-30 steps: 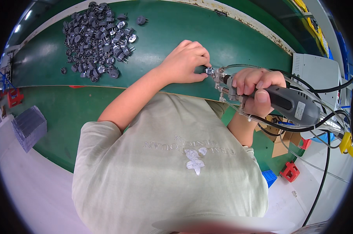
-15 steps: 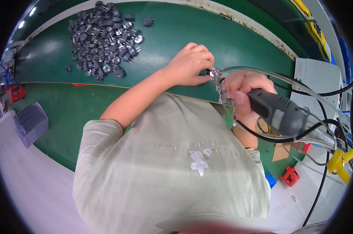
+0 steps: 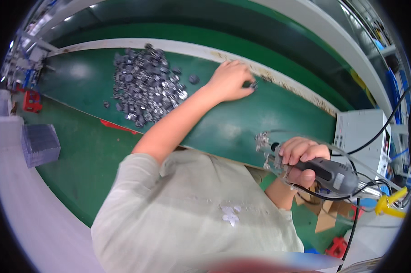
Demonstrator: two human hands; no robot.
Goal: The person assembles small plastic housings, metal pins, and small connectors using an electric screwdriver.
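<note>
My left hand (image 3: 232,81) reaches over the far side of the green bench, fingers pinched round a small dark part with metal prongs (image 3: 252,85), like a plug insert. The fingers cover most of this part. Nearer to me on the right, my right hand (image 3: 303,154) is wrapped round a grey handheld power tool (image 3: 335,176) with a metal fixture (image 3: 263,144) at its front end. The tool's fixture points left over the bench, apart from the part in my left hand. A pile of similar dark parts with shiny prongs (image 3: 146,84) lies on the bench left of my forearm.
The green bench (image 3: 223,129) has a raised pale rim (image 3: 301,91) at the back. On its right end stands a grey-white box-shaped device (image 3: 360,134). Black cables (image 3: 383,123) and a yellow tie (image 3: 391,202) are by the tool. Cardboard (image 3: 326,218) sits below right.
The small dark part was at the tool's fixture and is now apart from it, carried off in my left hand. My right hand has drawn the tool nearer to me. The whole view has shifted.
</note>
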